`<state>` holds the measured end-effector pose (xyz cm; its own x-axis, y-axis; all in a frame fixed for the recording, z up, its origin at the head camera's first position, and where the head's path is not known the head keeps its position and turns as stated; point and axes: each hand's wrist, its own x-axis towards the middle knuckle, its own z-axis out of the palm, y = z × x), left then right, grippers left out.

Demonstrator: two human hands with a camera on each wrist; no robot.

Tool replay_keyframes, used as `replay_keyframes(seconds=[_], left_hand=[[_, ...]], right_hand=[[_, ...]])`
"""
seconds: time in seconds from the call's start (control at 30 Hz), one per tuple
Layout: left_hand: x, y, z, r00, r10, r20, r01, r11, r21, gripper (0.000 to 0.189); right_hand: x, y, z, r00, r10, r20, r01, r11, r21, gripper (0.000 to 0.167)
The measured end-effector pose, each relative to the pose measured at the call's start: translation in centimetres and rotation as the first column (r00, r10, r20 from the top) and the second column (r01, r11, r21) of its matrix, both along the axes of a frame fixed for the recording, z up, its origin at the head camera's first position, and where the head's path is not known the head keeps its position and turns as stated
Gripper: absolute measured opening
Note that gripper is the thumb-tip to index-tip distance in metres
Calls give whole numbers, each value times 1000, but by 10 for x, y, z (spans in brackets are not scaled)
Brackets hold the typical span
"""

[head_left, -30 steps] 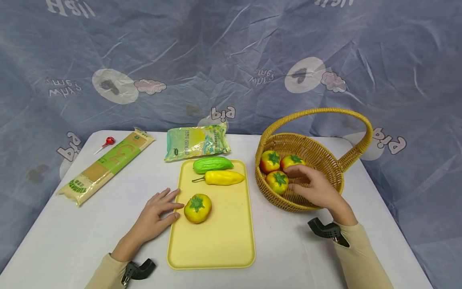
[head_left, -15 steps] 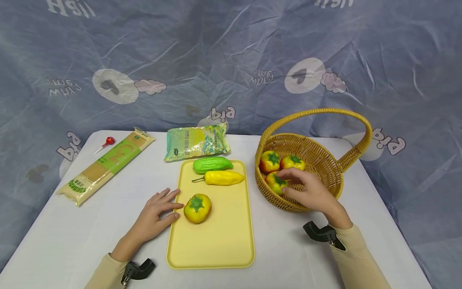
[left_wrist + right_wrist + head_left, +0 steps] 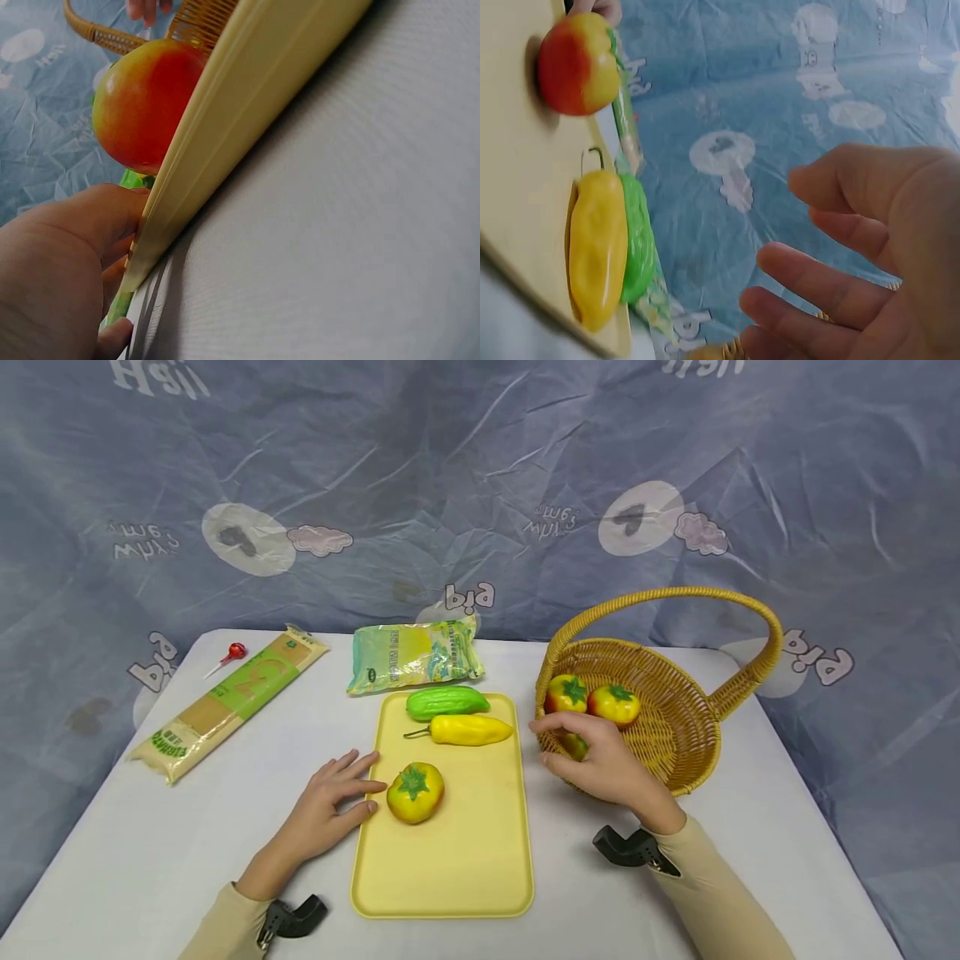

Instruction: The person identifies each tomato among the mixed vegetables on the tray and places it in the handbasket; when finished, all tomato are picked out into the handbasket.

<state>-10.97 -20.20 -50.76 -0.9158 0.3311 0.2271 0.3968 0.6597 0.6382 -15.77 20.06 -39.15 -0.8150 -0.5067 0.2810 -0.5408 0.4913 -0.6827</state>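
My left hand (image 3: 322,810) touches the left rim of a yellow tray (image 3: 442,877), its fingers spread. Beside those fingertips, on the tray, sits a yellow-and-red tomato (image 3: 416,793) with a green leafy top. Farther back on the tray lie a yellow pepper (image 3: 468,730) and a bumpy green vegetable (image 3: 447,702). My right hand (image 3: 600,764) hovers over the near left rim of a wicker basket (image 3: 697,727). Nothing lies between its loosely bent fingers in the right wrist view. Two tomatoes (image 3: 615,704) show in the basket; a third (image 3: 574,745) is mostly hidden behind the right hand.
Behind the tray lies a green-and-yellow plastic packet (image 3: 416,656). A long noodle packet (image 3: 232,702) lies at the back left, with a red lollipop (image 3: 236,651) next to it. The basket's tall handle (image 3: 675,593) arches above its bowl. A blue printed cloth (image 3: 420,485) hangs behind the table.
My right hand has moved left from inside the basket to its near left rim, with nothing in it. The tomatoes stay in the basket. My left hand has stayed at the tray's rim.
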Motion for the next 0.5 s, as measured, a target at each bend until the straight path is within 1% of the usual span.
replay_keyframes(seconds=[0.13, 0.23, 0.37, 0.5], left_hand=[[0, 0, 0, 1000, 1, 4, -1, 1000, -6, 25], [0, 0, 1, 1000, -2, 0, 2, 1000, -5, 25], [0, 0, 1, 1000, -6, -5, 6, 1000, -5, 25], [0, -1, 0, 1000, -6, -10, 6, 1000, -6, 25]], right_hand=[[-4, -18, 0, 998, 62, -9, -62, 998, -1, 32], [-7, -32, -3, 992, 123, 35, -124, 992, 14, 31], [-11, -53, -10, 975, 203, 86, -206, 978, 28, 32], [-13, -72, -18, 959, 269, 87, -273, 961, 39, 33]])
